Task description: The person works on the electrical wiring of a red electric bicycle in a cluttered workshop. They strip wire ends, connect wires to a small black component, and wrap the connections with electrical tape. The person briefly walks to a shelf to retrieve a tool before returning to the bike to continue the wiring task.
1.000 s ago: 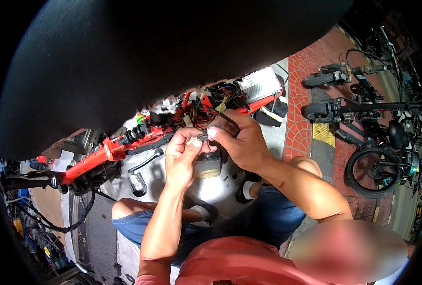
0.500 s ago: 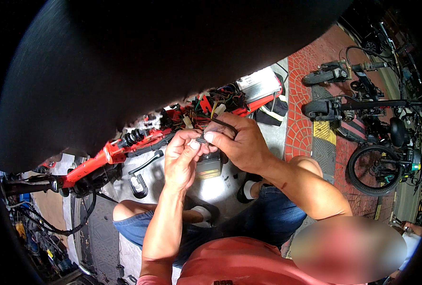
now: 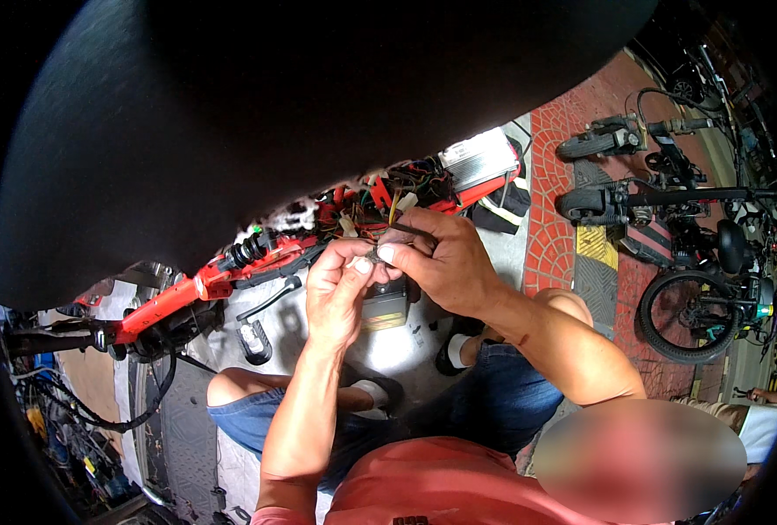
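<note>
Over the red vehicle frame [image 3: 162, 308], my two hands meet at the fingertips. My left hand [image 3: 339, 293] is closed, its thumb and fingers pinching a small dark piece [image 3: 374, 255] too small to make out. The thumb and forefinger of my right hand [image 3: 454, 262] press on that same spot. A black cable [image 3: 416, 232] passes through my right hand, and a yellow wire [image 3: 394, 206] rises just above it. Beyond the fingers lie bundled coloured wires and a white connector [image 3: 407, 202]. Below the hands stands a dark box-shaped block [image 3: 384, 308], partly covered by them.
A silver finned metal box [image 3: 478, 159] sits at the frame's far right end. A pedal [image 3: 253, 341] on its crank is left of my hands. Scooters and a bicycle wheel [image 3: 690, 312] stand to the right. A big dark shape [image 3: 318, 96] blocks the upper view.
My hands stay together in nearly the same place, with only a slight shift of the fingertips. At the lower right edge, another person's arm and a white cloth show more.
</note>
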{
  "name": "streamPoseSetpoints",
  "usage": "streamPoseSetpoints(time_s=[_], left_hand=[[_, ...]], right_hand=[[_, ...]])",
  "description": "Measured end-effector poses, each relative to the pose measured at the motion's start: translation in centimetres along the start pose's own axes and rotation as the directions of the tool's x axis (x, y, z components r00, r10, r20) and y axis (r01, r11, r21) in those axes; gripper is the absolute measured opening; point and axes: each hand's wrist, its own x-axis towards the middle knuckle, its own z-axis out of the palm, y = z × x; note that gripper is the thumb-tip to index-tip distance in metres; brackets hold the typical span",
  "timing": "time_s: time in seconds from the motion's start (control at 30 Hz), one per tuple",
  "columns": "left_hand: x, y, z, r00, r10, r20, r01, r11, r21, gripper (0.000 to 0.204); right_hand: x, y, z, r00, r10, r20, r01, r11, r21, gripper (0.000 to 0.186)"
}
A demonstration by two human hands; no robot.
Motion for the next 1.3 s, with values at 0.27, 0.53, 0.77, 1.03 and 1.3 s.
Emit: streamPoseSetpoints(time_s=[0.27, 0.53, 0.77, 1.03, 1.3], left_hand=[[0.1, -0.1, 0.1, 1.0, 0.005, -0.012, -0.005, 0.999, 0.039, 0.017], [0.4, 0.4, 0.4, 1.0, -0.011, -0.016, 0.012, 0.996, 0.091, 0.017], [0.5, 0.4, 0.2, 1.0, -0.02, -0.02, 0.021, 0.996, 0.084, 0.018], [0.3, 0.7, 0.2, 0.998, -0.031, -0.055, 0.038, 0.991, 0.129, 0.016], [0.4, 1.0, 0.4, 0.997, -0.021, -0.075, 0.034, 0.984, 0.177, 0.016]], right_hand=[[0.0, -0.1, -0.2, 0.999, -0.035, -0.018, 0.033, 0.993, -0.109, 0.016], [0.3, 0.4, -0.4, 0.997, -0.073, -0.036, 0.068, 0.992, -0.11, 0.012], [0.2, 0.2, -0.1, 0.994, -0.092, -0.061, 0.086, 0.992, -0.098, 0.011], [0.4, 1.3, 0.4, 0.965, -0.246, -0.097, 0.229, 0.961, -0.155, 0.011], [0.5, 1.3, 0.1, 0.974, -0.223, -0.044, 0.21, 0.958, -0.197, 0.012]])
